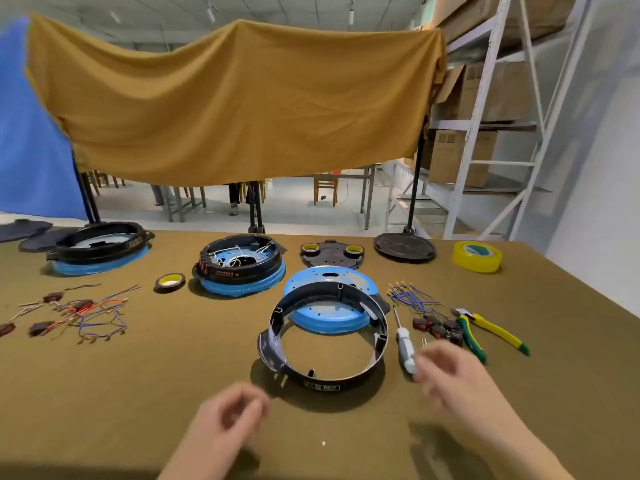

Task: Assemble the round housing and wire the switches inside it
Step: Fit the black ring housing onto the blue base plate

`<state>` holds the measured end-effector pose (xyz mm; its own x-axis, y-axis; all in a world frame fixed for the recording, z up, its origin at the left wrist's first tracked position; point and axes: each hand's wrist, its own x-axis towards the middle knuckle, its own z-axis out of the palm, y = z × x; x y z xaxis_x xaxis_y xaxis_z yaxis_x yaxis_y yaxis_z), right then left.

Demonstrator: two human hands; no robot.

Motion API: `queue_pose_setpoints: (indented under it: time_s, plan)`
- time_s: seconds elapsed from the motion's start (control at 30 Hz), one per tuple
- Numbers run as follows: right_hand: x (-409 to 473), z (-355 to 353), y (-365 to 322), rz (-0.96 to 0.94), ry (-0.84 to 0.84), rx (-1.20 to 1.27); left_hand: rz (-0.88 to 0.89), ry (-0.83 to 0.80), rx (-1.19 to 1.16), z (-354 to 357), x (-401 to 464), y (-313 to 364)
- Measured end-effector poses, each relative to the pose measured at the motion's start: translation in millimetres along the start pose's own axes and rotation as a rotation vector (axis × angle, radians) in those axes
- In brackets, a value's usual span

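Now black housing ring [323,341] lies just far of both hands, between them; left hand [225,419] loosely curled, empty; right hand [446,375] blurred, fingers spread, empty, beside screwdriver [404,344].

Black housing ring [323,336] leans on blue disc [329,308].

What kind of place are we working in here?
Most likely a workshop inside a warehouse: metal racks stacked with cardboard boxes, and a cloth-covered work table laid out with pliers and loose wires.

housing ring [323,341] lies before the disc [329,299], screwdriver [404,344] at its right.
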<state>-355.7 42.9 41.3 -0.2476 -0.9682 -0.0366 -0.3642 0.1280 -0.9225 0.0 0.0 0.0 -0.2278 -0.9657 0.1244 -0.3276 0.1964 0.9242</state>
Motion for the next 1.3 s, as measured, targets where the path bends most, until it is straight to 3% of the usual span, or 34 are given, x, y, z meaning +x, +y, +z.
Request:
queue_pose_setpoints:
  time_s: [0.07,0.13,0.23,0.33,0.5,0.63,0.77,0.9,1.03,1.2,1.3]
  plan:
    - [48,14,-18,-0.088,0.127,-0.22,-0.048,0.157,0.052,7,34,14]
    - [97,33,-40,-0.071,0.126,-0.356,-0.151,0.219,0.102,12,69,23]
    - [136,50,-46,-0.002,0.088,-0.432,-0.277,0.115,0.118,15,105,13]
    - [156,53,-39,0.036,0.072,-0.453,-0.274,0.029,0.114,10,124,3]
    - [177,47,-41,0.033,0.025,-0.219,-0.274,0.123,-0.198,-3,144,11]
    - [199,38,-64,-0.023,0.056,0.017,-0.097,0.17,-0.288,-14,170,39]
    - [229,32,-86,-0.021,0.005,0.265,0.064,0.113,-0.468,-18,196,72]
    - [245,32,-88,0.057,-0.135,0.422,0.266,0.211,-0.313,-13,215,97]
    - [248,38,-74,0.111,-0.203,0.39,0.485,0.141,-0.171,2,218,101]
    - [256,50,-50,0.078,0.108,0.067,0.596,0.106,0.146,14,226,68]
    - [257,53,-39,0.138,0.162,-0.001,0.692,0.103,0.438,20,229,44]
